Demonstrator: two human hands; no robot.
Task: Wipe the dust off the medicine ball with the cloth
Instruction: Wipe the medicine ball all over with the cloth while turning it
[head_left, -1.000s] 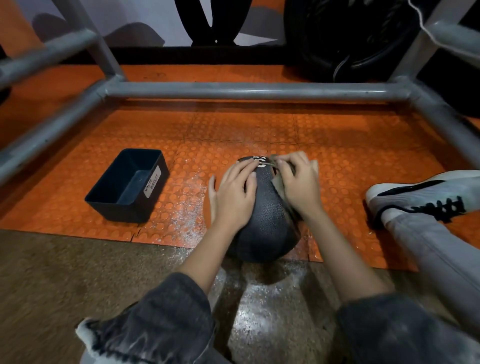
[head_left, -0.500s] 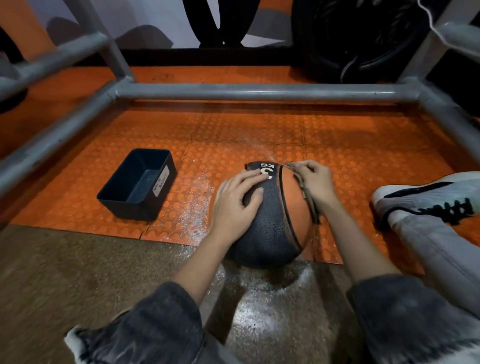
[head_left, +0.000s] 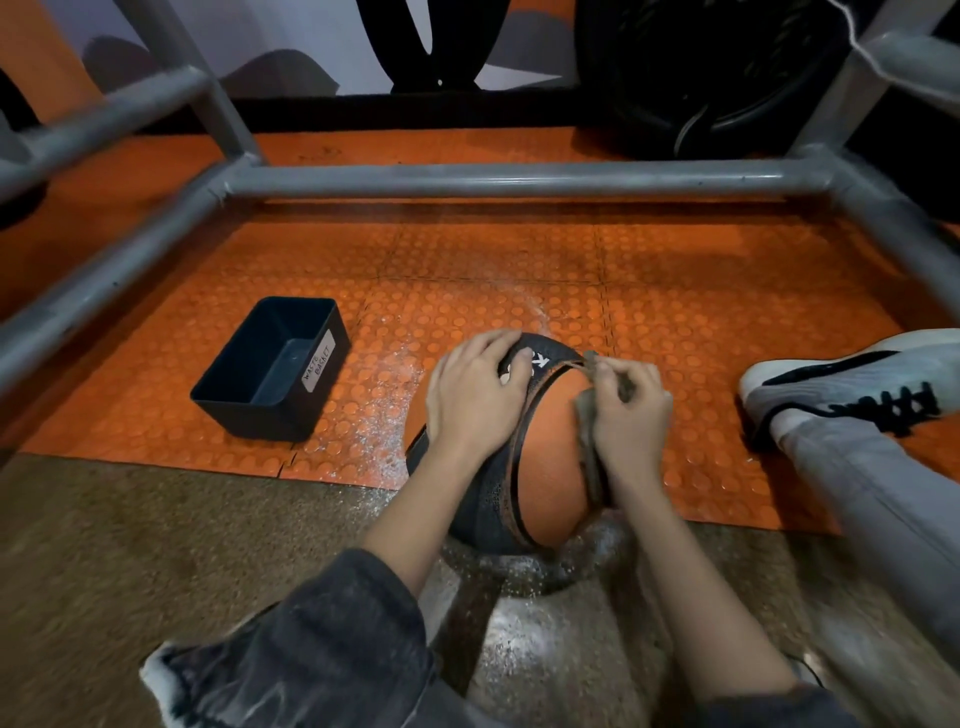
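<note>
round orange-and-black rubber medicine ball (head_left: 545, 467) frame centre, on orange studded mat edge (head_left: 519, 270). left hand (head_left: 475, 397) flat on top, fingers spread. right hand (head_left: 631, 423) fingers pinching grey cloth (head_left: 589, 447) against ball's right side.

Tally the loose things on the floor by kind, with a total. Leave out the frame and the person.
Medicine ball: 1
Cloth, under the right hand: 1
Black bin labelled "waste basket": 1
Total: 3
</note>
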